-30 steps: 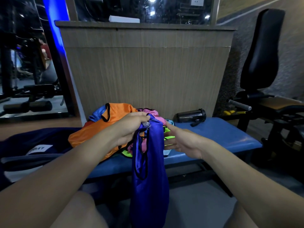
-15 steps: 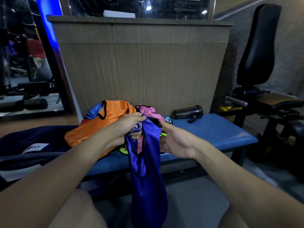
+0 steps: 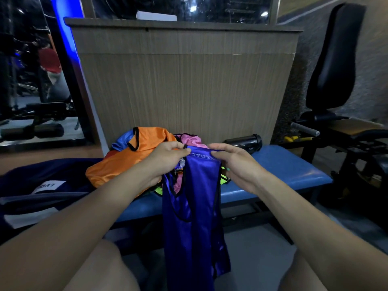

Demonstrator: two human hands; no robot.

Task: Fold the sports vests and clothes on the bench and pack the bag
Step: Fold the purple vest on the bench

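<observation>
early in the job, by my reading: both hands, left hand [image 3: 168, 156] and right hand [image 3: 233, 162], pinch the blue vest [image 3: 193, 217] by its top hem, hanging unfolded before the surface [image 3: 283, 166]. the pile [image 3: 130, 162] there lies unfolded; the bag [image 3: 42, 177] looks unpacked.

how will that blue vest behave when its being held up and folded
Probably floppy: the blue vest hangs limp from the left hand and right hand. Its sheen suggests slippery cloth, so folds may slide. It looks light.
</observation>
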